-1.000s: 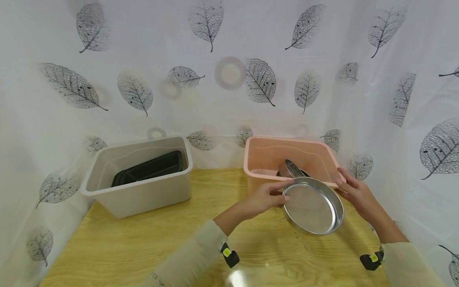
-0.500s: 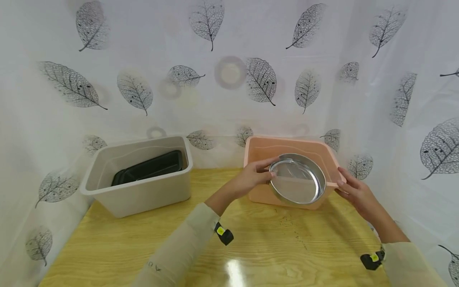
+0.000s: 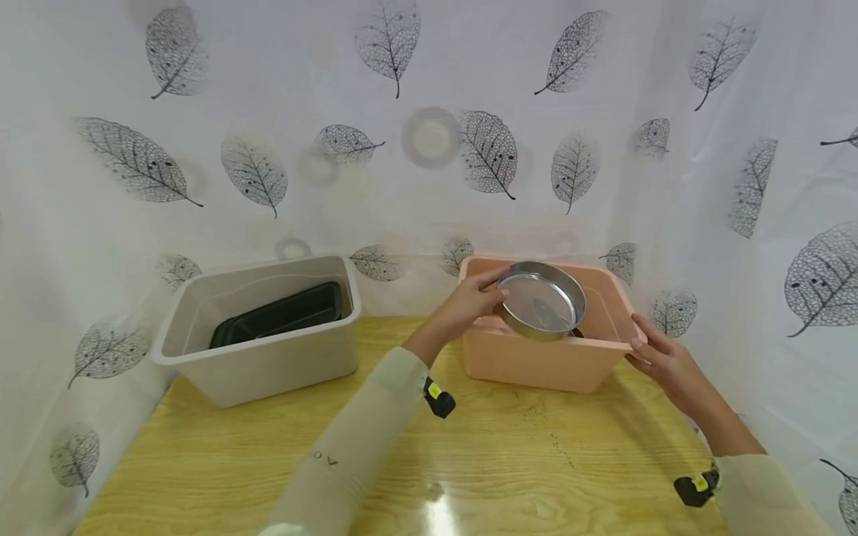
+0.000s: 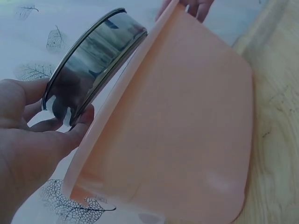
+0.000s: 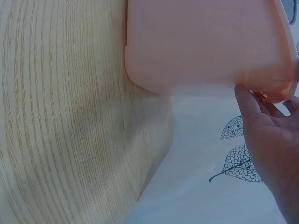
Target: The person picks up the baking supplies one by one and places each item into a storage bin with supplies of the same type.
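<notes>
My left hand [image 3: 465,304] pinches the left edge of a round metal sieve [image 3: 539,304], thumb on one side and fingers on the other. The sieve is tilted above the front rim of the pink bin [image 3: 536,363]; its mesh lets a thing behind it show through. In the left wrist view the shiny side wall of the sieve [image 4: 96,53] stands close to the bin rim. My right hand [image 3: 673,368] holds the bin by its right front corner. A dark piece [image 3: 577,333] shows inside the bin; the sieve hides most of the rest.
A grey-white bin [image 3: 275,365] stands at the left of the wooden table [image 3: 469,461], holding black trays [image 3: 284,316]. Behind both bins hangs a white curtain [image 3: 429,216] with a leaf print. Small dark specks mark the table before the pink bin.
My left hand has carried the sieve from in front of the pink bin back and left, over its opening. The right hand has stayed on the bin corner.
</notes>
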